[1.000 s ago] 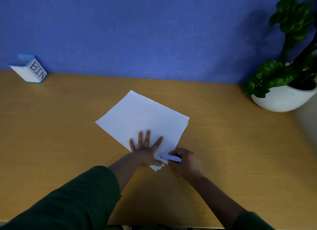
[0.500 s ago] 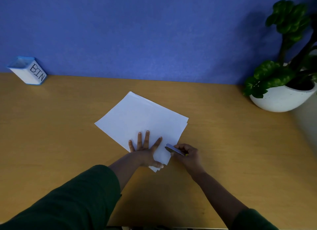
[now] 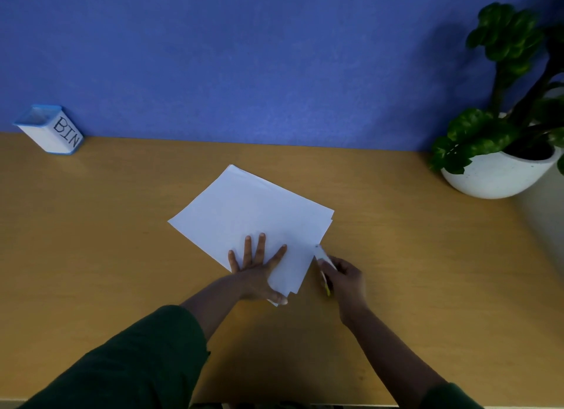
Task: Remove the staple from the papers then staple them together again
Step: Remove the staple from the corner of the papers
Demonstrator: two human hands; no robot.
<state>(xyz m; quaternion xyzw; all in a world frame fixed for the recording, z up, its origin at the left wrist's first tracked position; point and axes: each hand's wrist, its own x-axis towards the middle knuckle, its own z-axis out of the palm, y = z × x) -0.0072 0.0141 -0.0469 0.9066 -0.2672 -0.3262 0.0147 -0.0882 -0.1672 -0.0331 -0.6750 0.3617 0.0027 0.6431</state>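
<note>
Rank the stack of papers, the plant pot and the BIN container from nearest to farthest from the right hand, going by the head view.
1. Stack of papers: just left of the right hand, whose tool tip is at the sheets' edge.
2. Plant pot: far right corner of the desk.
3. BIN container: far left, against the blue wall, beyond the papers.

My left hand [image 3: 258, 271] is flat, palm down, fingers spread and pointing away from me, thumb out to the right. My right hand [image 3: 346, 279] sits just to its right, curled tight in a grip, both forearms angling inward.
</note>
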